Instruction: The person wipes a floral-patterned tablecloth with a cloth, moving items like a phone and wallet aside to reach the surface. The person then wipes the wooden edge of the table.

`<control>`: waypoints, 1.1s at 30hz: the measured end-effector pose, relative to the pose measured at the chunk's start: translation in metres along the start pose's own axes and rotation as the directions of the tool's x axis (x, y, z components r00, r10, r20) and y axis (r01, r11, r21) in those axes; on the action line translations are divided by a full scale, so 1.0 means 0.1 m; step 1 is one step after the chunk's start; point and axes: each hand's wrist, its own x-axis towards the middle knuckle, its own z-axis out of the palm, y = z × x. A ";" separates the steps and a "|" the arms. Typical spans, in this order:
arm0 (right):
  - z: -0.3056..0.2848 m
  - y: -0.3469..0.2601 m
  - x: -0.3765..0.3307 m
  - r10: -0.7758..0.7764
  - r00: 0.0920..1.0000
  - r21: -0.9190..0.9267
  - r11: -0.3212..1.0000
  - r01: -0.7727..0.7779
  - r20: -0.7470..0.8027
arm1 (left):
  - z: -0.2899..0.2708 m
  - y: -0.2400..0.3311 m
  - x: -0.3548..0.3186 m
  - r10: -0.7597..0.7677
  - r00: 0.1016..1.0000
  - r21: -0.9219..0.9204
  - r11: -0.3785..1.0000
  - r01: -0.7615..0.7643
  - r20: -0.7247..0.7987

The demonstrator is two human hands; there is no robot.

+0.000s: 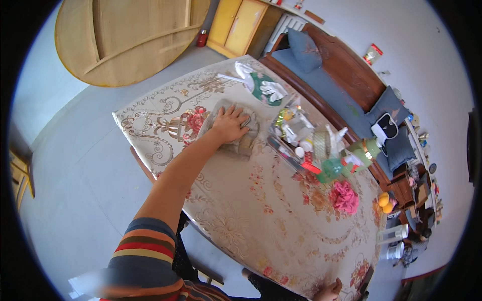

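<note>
Left of centre on the far half of the desk [226,213]: one grey-beige cleaning cloth [242,145], folded and rumpled, lying on a floral tablecloth [160,155].

Hands: left hand [231,124] palm down on the cloth, fingers slightly spread, flat rather than gripping. Right hand [329,291] at the near right edge, partly cut off; its grip cannot be told.

Handling (judged): light, limp, not fragile; likely to bunch under pressure and slide readily if the tablecloth is as smooth as it looks. Best hold: flat palm over the middle, or a pinch of the loose near fold.

Adjacent stock: to the far right, white gloves [273,90] on a green fan-shaped article [262,79]; to the right, a dark tray [284,153] of mixed small bottles and packets; beyond its near end, a green bottle [369,148]; nearer, a bunched pink fabric piece [345,197].

Markings: none discernible on the cloth. Packaging in the tray is too small to read. Red-and-white packet [372,53] above the far settee [346,57]: printing likewise indistinct.
</note>
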 end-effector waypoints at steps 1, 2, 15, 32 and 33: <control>0.03 -0.06 0.00 0.100 0.995 0.046 0.994 -0.100 0.016 | 0.01 -0.13 0.06 -0.030 1.000 0.030 0.999 0.030 0.000; 0.00 0.05 0.03 0.071 0.996 0.046 0.997 -0.068 -0.060 | 0.00 -0.18 0.16 -0.045 0.999 0.044 0.998 0.044 0.001; -0.16 0.71 0.40 -0.112 0.993 -0.273 0.957 0.101 -0.024 | -0.64 -1.96 -0.21 -0.480 0.869 0.153 0.856 0.495 -0.124; 0.07 -0.22 -0.04 -0.333 0.940 -0.322 0.901 0.292 -0.080 | -0.87 -0.98 -1.82 -0.494 0.867 0.178 0.849 0.498 -0.068; 0.06 -0.15 -0.01 -0.314 0.946 -0.283 0.918 0.279 -0.085 | -0.82 -0.78 -1.87 -0.446 0.894 0.185 0.877 0.445 -0.035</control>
